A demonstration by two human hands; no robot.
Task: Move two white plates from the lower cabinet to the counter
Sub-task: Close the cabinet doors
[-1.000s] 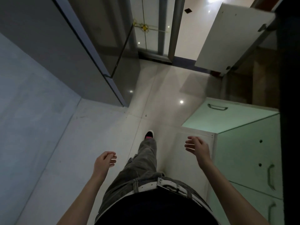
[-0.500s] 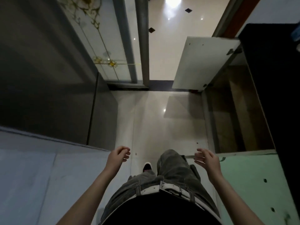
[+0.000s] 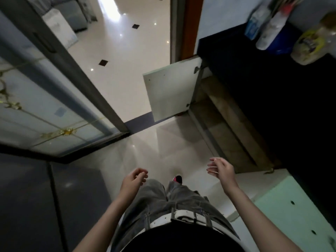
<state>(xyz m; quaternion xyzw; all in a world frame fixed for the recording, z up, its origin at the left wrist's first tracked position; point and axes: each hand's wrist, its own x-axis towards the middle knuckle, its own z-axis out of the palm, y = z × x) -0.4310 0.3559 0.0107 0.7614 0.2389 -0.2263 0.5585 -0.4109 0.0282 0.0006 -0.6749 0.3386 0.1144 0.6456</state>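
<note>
No white plate shows in the head view. The lower cabinet (image 3: 231,128) stands open at right, under the black counter (image 3: 272,91); its brown shelves look bare where visible. Its white door (image 3: 171,88) swings out over the floor. My left hand (image 3: 133,180) hangs in front of my left thigh, fingers loosely curled, holding nothing. Held out at my right side, short of the cabinet opening, is my right hand (image 3: 221,170), fingers spread and empty.
Several bottles and a jar (image 3: 309,44) stand on the counter's far end. A second, pale green door (image 3: 294,213) is open at lower right. A glass sliding door (image 3: 54,113) and a dark appliance (image 3: 36,206) line the left. Glossy tiled floor (image 3: 145,148) lies ahead.
My view has swung right and forward towards the open cabinet and counter. Both empty hands stayed in front of my waist; the counter's bottles came into view.
</note>
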